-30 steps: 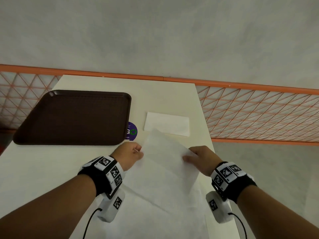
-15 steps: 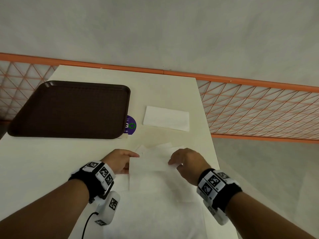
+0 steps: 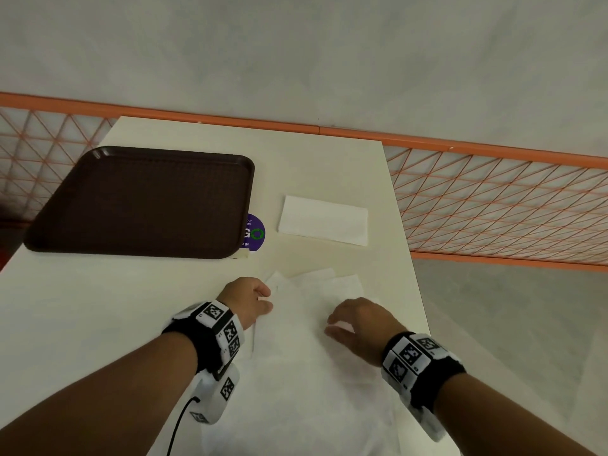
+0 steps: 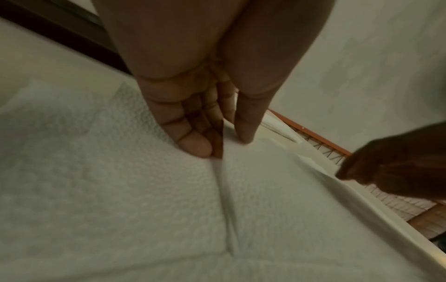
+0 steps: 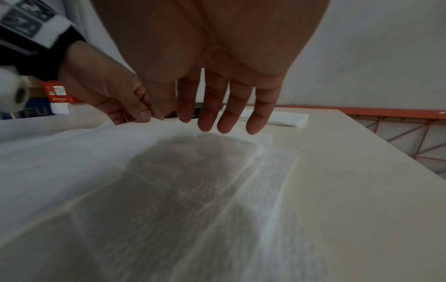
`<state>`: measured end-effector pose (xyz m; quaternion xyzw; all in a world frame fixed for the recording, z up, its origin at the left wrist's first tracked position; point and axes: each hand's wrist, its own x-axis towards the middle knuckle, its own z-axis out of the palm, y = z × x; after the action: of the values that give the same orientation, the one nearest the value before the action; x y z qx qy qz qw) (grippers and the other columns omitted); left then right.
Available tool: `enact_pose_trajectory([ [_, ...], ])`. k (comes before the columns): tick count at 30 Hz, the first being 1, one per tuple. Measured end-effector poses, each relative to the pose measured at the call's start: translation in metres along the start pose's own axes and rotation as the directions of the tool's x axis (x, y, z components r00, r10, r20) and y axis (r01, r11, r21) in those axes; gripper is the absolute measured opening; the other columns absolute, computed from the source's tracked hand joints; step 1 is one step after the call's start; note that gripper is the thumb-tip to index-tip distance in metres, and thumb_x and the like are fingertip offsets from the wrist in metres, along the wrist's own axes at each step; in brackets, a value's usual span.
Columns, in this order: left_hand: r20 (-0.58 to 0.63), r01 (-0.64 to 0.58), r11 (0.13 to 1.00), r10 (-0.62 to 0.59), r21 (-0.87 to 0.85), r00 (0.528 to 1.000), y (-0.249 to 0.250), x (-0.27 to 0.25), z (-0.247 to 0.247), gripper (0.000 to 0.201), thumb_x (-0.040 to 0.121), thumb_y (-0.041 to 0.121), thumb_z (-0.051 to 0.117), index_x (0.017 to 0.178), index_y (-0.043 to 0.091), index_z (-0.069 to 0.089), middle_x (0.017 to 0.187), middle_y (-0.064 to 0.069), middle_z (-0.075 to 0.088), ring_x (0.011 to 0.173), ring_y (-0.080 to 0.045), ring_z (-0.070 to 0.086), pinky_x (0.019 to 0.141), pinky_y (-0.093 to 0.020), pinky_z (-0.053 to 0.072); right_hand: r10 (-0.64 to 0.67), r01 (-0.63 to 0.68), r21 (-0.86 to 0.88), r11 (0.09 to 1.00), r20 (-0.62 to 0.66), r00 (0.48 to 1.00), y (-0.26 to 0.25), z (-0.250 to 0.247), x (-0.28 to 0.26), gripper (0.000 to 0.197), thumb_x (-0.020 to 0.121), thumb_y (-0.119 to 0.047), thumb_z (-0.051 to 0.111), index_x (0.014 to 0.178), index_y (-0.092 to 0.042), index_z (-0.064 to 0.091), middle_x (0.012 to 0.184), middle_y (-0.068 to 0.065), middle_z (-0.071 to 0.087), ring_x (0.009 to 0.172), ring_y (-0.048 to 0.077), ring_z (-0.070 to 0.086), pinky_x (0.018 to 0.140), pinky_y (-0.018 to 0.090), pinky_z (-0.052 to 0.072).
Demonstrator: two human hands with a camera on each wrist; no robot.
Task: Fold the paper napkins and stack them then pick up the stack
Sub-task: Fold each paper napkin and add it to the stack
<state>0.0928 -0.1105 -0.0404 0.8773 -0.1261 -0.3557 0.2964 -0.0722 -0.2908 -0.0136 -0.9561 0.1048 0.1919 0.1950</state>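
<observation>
My left hand [image 3: 247, 300] pinches the left edge of the top paper napkin [image 3: 306, 327] between thumb and fingertips [image 4: 196, 147], so that grip is closed on the sheet. In the left wrist view a raised crease runs back from the pinch. My right hand [image 3: 357, 320] is over the same napkin's right part, grip open, fingers [image 5: 231, 106] straight and spread; in the right wrist view they seem to be just above the paper, casting a shadow on it, though I cannot tell whether they touch. The napkin lies on the near part of the cream worktop [image 3: 98, 307], over more white sheets whose corners show at its far edge. A folded napkin [image 3: 324, 225] lies farther back, apart from my hands. To its left are a purple round sticker [image 3: 255, 232] and a dark brown tray [image 3: 141, 202].
</observation>
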Motion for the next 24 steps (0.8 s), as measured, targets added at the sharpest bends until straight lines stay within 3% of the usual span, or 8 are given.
enact_pose_trajectory([
  [4,-0.032,-0.103,0.992,0.106,0.077,0.994,0.009,-0.008,-0.001,0.027,0.083,0.014,0.07,0.109,0.018,0.065,0.094,0.001,0.058,0.085,-0.011,0.055,0.079,-0.021,0.044,0.021,-0.022,-0.009,1.0,-0.076,0.997,0.003,-0.004,0.017,0.042,0.096,-0.043,0.049,0.134,-0.027,0.05,0.142,-0.008,0.047,0.131,0.016,0.039,0.106,0.032,0.035],
  [7,-0.013,-0.198,0.977,0.2,0.084,0.98,0.014,-0.015,-0.001,0.027,0.085,0.013,0.068,0.111,0.02,0.066,0.079,0.009,0.053,0.073,-0.006,0.05,0.075,-0.019,0.042,0.003,-0.002,0.018,1.0,-0.058,0.998,-0.003,-0.007,0.03,0.056,0.094,-0.045,0.051,0.145,-0.027,0.036,0.149,-0.006,0.04,0.139,0.017,0.03,0.112,0.034,0.028],
  [9,0.018,-0.247,0.964,0.247,0.102,0.969,0.019,-0.02,-0.002,0.026,0.086,0.014,0.066,0.111,0.022,0.067,0.074,0.013,0.05,0.069,-0.005,0.05,0.074,-0.019,0.041,0.001,0.0,0.045,0.999,-0.03,1.0,-0.009,-0.009,0.037,0.057,0.094,-0.044,0.053,0.145,-0.026,0.036,0.143,-0.005,0.046,0.136,0.018,0.034,0.112,0.035,0.028],
  [12,0.01,-0.28,0.957,0.28,0.08,0.96,0.025,-0.023,-0.008,0.022,0.087,0.014,0.066,0.107,0.022,0.069,0.072,0.013,0.052,0.066,-0.004,0.051,0.069,-0.016,0.041,0.029,-0.029,0.071,0.997,0.012,1.0,-0.014,-0.013,0.04,0.042,0.094,-0.04,0.054,0.133,-0.026,0.049,0.125,-0.001,0.06,0.12,0.023,0.049,0.101,0.034,0.038],
  [15,-0.008,-0.267,0.962,0.268,0.064,0.963,0.027,-0.025,-0.013,0.018,0.086,0.017,0.066,0.104,0.02,0.069,0.07,0.01,0.053,0.062,-0.004,0.05,0.062,-0.016,0.041,0.052,-0.057,0.13,0.99,0.042,0.998,-0.017,-0.02,0.036,0.023,0.095,-0.034,0.053,0.11,-0.019,0.062,0.107,0.005,0.066,0.101,0.027,0.059,0.078,0.029,0.043],
  [19,0.039,-0.291,0.95,0.288,0.113,0.957,0.03,-0.029,-0.011,0.016,0.085,0.035,0.067,0.097,0.025,0.069,0.091,0.009,0.066,0.083,-0.011,0.062,0.079,-0.027,0.053,-0.023,0.018,0.125,0.992,0.041,0.999,-0.021,-0.031,0.033,0.017,0.092,-0.029,0.058,0.085,-0.014,0.062,0.08,0.001,0.06,0.082,0.023,0.053,0.066,0.025,0.034],
  [21,0.044,-0.327,0.934,0.324,0.146,0.945,0.034,-0.029,-0.01,0.017,0.088,0.035,0.064,0.097,0.022,0.07,0.095,0.008,0.068,0.09,-0.01,0.063,0.086,-0.029,0.052,-0.038,0.033,0.104,0.994,0.051,0.998,-0.022,-0.034,0.033,0.027,0.091,-0.029,0.06,0.067,-0.021,0.05,0.066,-0.008,0.049,0.076,0.019,0.048,0.064,0.025,0.03],
  [24,0.049,-0.332,0.931,0.329,0.149,0.943,0.033,-0.025,-0.015,0.015,0.089,0.032,0.064,0.095,0.021,0.07,0.095,0.006,0.068,0.092,-0.01,0.062,0.088,-0.028,0.05,-0.046,0.04,0.134,0.99,0.043,0.998,-0.017,-0.042,0.029,0.02,0.092,-0.031,0.059,0.076,-0.019,0.06,0.073,-0.006,0.055,0.078,0.017,0.049,0.065,0.025,0.033],
])
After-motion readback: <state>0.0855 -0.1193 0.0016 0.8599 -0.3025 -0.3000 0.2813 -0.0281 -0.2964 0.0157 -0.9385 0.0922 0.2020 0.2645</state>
